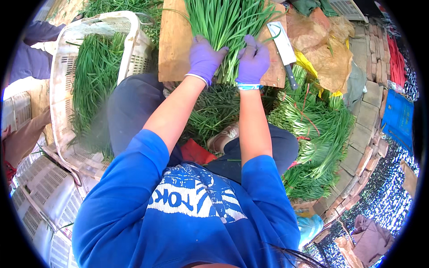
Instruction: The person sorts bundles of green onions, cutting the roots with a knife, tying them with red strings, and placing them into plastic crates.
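Nearest, the person's knees are spread around a heap of loose greens [214, 109], probably so the board [175, 44] can sit close in front. The main bunch of greens [223, 20] lies on that board, leaves pointing away and pale stems toward the body, which seems to put the stem ends within easy reach. The gloved left hand [205, 60] grasps the bunch's left side, thumb across the stems, likely to keep them gathered. The gloved right hand [253, 62] is against the right side, fingers curled; whether it grips or only steadies, I cannot tell from above. The knife [282, 44] lies at the board's right edge, handle toward the person, apparently handy for the right hand. Farther out, an open basket [134, 49] on the left contains more greens, while bunches with red ties [313, 129] are heaped on the right, perhaps to keep the two apart.
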### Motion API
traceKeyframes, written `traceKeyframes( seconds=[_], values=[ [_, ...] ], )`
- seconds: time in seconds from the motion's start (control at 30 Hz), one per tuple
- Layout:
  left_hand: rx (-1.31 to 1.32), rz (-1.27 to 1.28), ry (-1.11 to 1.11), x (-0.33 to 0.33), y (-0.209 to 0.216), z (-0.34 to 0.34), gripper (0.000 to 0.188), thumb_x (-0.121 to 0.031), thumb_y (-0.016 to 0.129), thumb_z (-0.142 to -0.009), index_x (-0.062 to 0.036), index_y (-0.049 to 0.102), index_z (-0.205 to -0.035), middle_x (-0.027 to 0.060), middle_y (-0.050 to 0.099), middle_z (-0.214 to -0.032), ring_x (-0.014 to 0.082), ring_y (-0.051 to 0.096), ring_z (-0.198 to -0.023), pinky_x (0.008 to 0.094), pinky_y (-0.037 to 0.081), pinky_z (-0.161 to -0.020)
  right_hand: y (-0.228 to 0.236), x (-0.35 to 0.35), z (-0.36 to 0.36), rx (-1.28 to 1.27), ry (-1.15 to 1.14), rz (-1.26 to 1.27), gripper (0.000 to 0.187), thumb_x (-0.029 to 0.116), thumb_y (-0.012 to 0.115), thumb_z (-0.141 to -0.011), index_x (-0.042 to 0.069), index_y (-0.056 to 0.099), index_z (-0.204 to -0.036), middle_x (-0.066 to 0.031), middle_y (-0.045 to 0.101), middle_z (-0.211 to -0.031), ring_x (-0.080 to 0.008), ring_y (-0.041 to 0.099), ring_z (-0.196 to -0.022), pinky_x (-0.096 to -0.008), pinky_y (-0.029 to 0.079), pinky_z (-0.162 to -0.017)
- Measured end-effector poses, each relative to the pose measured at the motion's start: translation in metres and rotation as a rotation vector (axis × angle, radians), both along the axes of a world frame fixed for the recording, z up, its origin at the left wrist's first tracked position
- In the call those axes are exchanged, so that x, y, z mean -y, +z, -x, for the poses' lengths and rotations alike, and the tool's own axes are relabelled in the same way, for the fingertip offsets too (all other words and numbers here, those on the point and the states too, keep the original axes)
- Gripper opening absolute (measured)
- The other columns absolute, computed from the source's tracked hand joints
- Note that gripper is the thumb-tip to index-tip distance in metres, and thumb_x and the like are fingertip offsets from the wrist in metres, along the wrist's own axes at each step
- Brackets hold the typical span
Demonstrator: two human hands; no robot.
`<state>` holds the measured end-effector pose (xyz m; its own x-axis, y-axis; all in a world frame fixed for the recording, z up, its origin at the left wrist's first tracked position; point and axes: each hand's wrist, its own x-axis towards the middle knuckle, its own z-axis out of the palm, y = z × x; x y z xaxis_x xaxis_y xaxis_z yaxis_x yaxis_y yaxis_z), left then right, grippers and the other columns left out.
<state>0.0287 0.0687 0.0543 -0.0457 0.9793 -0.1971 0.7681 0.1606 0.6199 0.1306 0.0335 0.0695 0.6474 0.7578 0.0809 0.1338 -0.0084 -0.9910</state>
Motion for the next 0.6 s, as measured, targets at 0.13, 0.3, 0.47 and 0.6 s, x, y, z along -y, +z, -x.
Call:
traceKeyframes(
  seconds=[0.13, 0.3, 0.47, 0.6],
  values=[
    [0.005, -0.031, -0.005, 0.002, 0.000, -0.004, 0.070, -0.037, 0.072, -0.060, 0.0077, 0.040, -0.103, 0.0232, 0.049, -0.104, 0.0347, 0.053, -0.092, 0.0379, 0.044, -0.077, 0.014, 0.007, -0.016, -0.198, -0.014, -0.080, 0.014, 0.010, 0.049, -0.083, -0.002, 0.054, -0.080, -0.0029, 0.050, -0.053, -0.0067, 0.042, -0.041, -0.0200, 0.033, -0.039],
    [0.027, -0.024, -0.004, 0.002, 0.002, 0.006, 0.078, -0.039, 0.070, -0.061, 0.0116, 0.037, -0.110, 0.0243, 0.047, -0.108, 0.0345, 0.051, -0.096, 0.0370, 0.043, -0.080, 0.077, 0.051, -0.056, -0.327, 1.068, 0.527, 0.036, 0.015, 0.054, -0.075, 0.003, 0.055, -0.108, -0.0035, 0.060, -0.067, -0.0045, 0.043, -0.043, -0.0173, 0.034, -0.039],
    [0.001, -0.064, -0.023, 0.003, -0.005, 0.003, 0.082, -0.041, 0.070, -0.061, 0.0123, 0.035, -0.112, 0.0248, 0.046, -0.110, 0.0341, 0.049, -0.100, 0.0362, 0.043, -0.082, 0.058, 0.041, -0.060, -0.190, 0.649, 0.498, 0.054, 0.021, 0.064, -0.071, 0.001, 0.047, -0.118, -0.0034, 0.057, -0.066, -0.0059, 0.048, -0.050, -0.0186, 0.035, -0.041],
    [-0.066, -0.112, -0.037, 0.000, -0.012, 0.002, 0.086, -0.043, 0.071, -0.059, 0.0130, 0.034, -0.113, 0.0253, 0.045, -0.110, 0.0345, 0.048, -0.102, 0.0358, 0.042, -0.084, 0.023, 0.021, -0.026, -0.038, 0.337, 0.526, 0.066, 0.027, 0.069, -0.067, -0.005, 0.043, -0.119, -0.0082, 0.057, -0.067, -0.0095, 0.050, -0.049, -0.0213, 0.038, -0.042]
  ],
)
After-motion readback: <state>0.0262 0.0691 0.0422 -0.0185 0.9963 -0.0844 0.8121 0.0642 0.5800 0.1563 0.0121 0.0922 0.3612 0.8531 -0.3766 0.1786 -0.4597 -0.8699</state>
